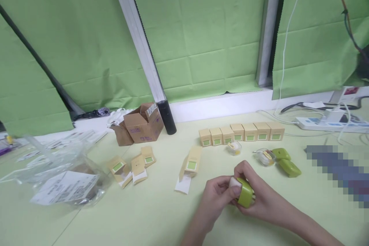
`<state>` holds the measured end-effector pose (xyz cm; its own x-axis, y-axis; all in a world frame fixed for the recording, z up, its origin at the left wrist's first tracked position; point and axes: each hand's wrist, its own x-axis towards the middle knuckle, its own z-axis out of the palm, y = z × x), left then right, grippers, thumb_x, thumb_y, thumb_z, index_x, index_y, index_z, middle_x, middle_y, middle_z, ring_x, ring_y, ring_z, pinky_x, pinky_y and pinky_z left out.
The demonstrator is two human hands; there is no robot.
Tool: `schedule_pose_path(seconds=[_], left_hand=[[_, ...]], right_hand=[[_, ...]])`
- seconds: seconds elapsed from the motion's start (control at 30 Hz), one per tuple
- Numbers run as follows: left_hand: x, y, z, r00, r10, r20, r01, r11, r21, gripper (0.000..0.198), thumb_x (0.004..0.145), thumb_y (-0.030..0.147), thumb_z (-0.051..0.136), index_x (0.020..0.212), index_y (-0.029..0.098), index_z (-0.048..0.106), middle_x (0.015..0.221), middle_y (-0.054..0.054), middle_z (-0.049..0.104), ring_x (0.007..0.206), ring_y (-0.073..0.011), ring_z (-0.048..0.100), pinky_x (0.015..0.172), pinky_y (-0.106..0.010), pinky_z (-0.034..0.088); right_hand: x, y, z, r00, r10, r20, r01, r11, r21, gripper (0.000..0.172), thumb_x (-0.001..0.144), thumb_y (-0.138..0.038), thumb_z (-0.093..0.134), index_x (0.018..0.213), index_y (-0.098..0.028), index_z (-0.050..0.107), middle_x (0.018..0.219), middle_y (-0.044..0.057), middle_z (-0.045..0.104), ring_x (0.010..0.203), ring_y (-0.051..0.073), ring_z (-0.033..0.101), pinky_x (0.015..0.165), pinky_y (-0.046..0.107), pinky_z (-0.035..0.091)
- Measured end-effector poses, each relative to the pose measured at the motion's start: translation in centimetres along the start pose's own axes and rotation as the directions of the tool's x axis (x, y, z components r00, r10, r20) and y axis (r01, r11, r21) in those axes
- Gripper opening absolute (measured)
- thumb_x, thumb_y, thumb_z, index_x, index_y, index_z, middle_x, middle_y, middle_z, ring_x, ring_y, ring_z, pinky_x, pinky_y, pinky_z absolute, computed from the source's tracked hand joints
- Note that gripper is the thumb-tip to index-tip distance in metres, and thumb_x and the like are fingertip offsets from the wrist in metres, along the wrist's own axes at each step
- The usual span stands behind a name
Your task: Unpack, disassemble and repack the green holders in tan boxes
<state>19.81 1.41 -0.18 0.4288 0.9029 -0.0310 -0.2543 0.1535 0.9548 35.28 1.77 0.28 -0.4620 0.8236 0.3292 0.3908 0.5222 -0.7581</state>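
Left hand (215, 196), right hand (259, 200) clasp green case (245, 195); box labels (249, 137) illegible.

**Where things lie on the desk**

Near the front of the desk (144, 215), the left hand (215, 196) and right hand (261, 198) meet around a small case (245, 194). Behind them a row of little boxes (241, 132) runs left to right. Between that row and the hands sit two tiny containers (234, 148), perhaps lidded cups, with two more cases (288, 164) just to their right. An opened box (190, 163) lies left of the hands, and three others (132, 166) lie further left. A plastic bag (57, 177) takes the left side. Behind it stands a carton (142, 125), with a cylinder (167, 117) just beside it on the right. A power strip (331, 123) lies at the far right, at the back.
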Motion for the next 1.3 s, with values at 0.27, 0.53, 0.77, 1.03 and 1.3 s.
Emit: schedule_pose_path(seconds=[0.27, 0.53, 0.77, 1.03, 1.3], left_hand=[[0.6, -1.1, -0.8, 0.972, 0.104, -0.210, -0.064, 0.980, 0.189, 0.037, 0.069, 0.035, 0.068, 0.098, 0.013, 0.065, 0.092, -0.010, 0.066, 0.081, -0.0214, 0.059, 0.061, -0.025, 0.046], [0.2, -0.3, -0.5, 0.990, 0.121, -0.067, -0.098, 0.955, 0.279, 0.032, 0.074, 0.032, 0.063, 0.101, 0.014, 0.066, 0.095, -0.010, 0.063, 0.092, -0.0250, 0.057, 0.071, -0.030, 0.049], [0.2, -1.0, -0.6, 0.987, 0.118, -0.112, -0.107, 0.989, 0.101, 0.046, 0.072, 0.030, 0.068, 0.115, 0.020, 0.056, 0.117, -0.010, 0.052, 0.110, -0.0247, 0.048, 0.091, -0.036, 0.043], [0.3, -1.7, 0.1, 0.997, 0.017, -0.078, -0.030, 0.986, -0.165, 0.037, 0.087, 0.046, 0.040, 0.113, 0.019, 0.043, 0.076, 0.001, 0.046, 0.061, -0.0106, 0.048, 0.050, -0.024, 0.042], [0.5, -2.8, -0.3, 0.978, -0.060, -0.199, 0.057, 0.998, -0.022, 0.047, 0.081, 0.053, 0.046, 0.112, 0.018, 0.040, 0.056, 0.009, 0.037, 0.050, -0.0060, 0.033, 0.048, -0.020, 0.025]], right_hand=[[0.3, 0.3, -0.4, 0.997, -0.067, -0.025, 0.065, 0.997, -0.046, 0.037, 0.072, -0.018, 0.061, 0.101, -0.025, 0.040, 0.097, 0.003, 0.050, 0.089, 0.020, 0.053, 0.073, 0.031, 0.047], [0.8, 1.6, -1.4, 0.999, 0.006, 0.037, -0.009, 0.996, 0.087, 0.020, 0.074, -0.024, 0.062, 0.092, -0.023, 0.053, 0.090, 0.001, 0.055, 0.083, 0.017, 0.056, 0.074, 0.031, 0.050], [1.0, 2.0, -2.0, 0.994, -0.096, -0.042, 0.098, 0.994, 0.055, 0.007, 0.081, -0.023, 0.056, 0.088, -0.023, 0.056, 0.091, 0.004, 0.059, 0.089, 0.020, 0.058, 0.076, 0.034, 0.051], [0.3, 1.9, 0.0, 0.943, -0.330, -0.035, 0.312, 0.919, -0.242, 0.019, 0.085, -0.017, 0.051, 0.103, -0.025, 0.049, 0.107, 0.008, 0.055, 0.097, 0.018, 0.058, 0.076, 0.029, 0.051], [0.2, 2.3, 1.5, 0.861, -0.494, -0.123, 0.389, 0.794, -0.467, 0.026, 0.077, -0.006, 0.051, 0.099, -0.020, 0.050, 0.101, 0.010, 0.063, 0.089, 0.017, 0.063, 0.069, 0.025, 0.053]])
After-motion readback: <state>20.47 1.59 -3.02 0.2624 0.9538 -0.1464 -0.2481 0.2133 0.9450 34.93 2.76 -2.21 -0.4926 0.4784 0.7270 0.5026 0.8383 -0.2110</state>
